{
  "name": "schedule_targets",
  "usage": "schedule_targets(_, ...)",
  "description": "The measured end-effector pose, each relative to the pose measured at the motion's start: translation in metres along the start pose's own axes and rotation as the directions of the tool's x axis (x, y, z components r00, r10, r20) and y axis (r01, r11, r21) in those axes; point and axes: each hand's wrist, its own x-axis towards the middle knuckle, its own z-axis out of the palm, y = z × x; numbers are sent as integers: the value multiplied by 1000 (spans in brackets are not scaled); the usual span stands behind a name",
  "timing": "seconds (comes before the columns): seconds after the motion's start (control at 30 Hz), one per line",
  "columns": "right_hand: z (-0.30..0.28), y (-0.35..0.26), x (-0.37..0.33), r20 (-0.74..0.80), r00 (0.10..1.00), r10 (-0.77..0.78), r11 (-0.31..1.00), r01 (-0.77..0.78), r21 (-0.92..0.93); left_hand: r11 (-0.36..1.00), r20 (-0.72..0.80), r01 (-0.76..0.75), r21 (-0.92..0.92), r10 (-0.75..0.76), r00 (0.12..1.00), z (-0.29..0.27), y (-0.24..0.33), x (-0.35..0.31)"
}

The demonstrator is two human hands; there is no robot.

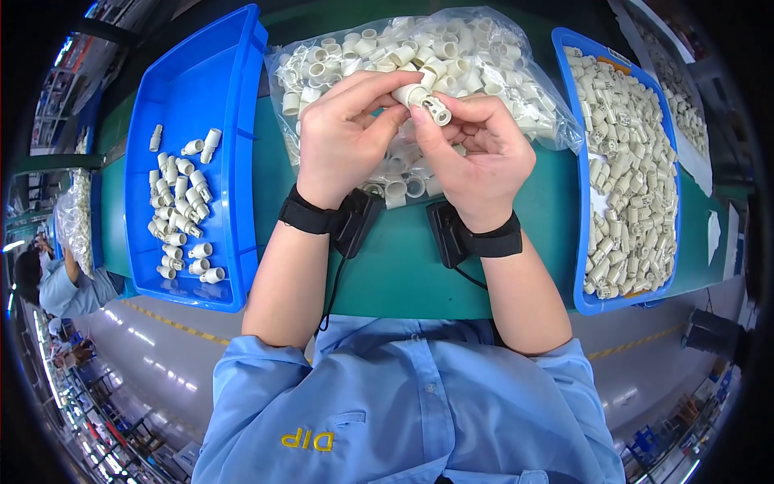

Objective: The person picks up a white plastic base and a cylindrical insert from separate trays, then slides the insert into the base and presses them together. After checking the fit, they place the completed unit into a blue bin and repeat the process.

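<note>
Between my two hands is a white plastic lamp-holder-like fitting (422, 100), raised over a clear bag. My left hand (348, 133) pinches its wider, sleeve-like end with thumb and fingers. On the narrower end, which has cut-outs and a round opening, the thumb and fingertips of my right hand (480, 149) are closed. Behind and below the hands lies the clear plastic bag (556, 133) full of short white sleeves (447, 50). My fingers hide part of the fitting, so I cannot tell whether its two ends are fully joined.
At the left, a blue tray (181, 89) holds several white fittings (179, 194). On the right, another blue tray (582, 242) is heaped with smaller white parts (633, 177). The green tabletop (403, 274) runs beneath. A person (68, 282) sits at the far left.
</note>
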Motion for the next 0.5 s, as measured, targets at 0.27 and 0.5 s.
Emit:
schedule_targets(0.27,0,-3,-1,-16,996,86,993,-85,80,998,7,44,-53,-43,999,6,10,-1)
schedule_targets(0.5,2,3,1,4,999,-32,992,32,120,993,10,79,-91,-78,997,4,6,-3)
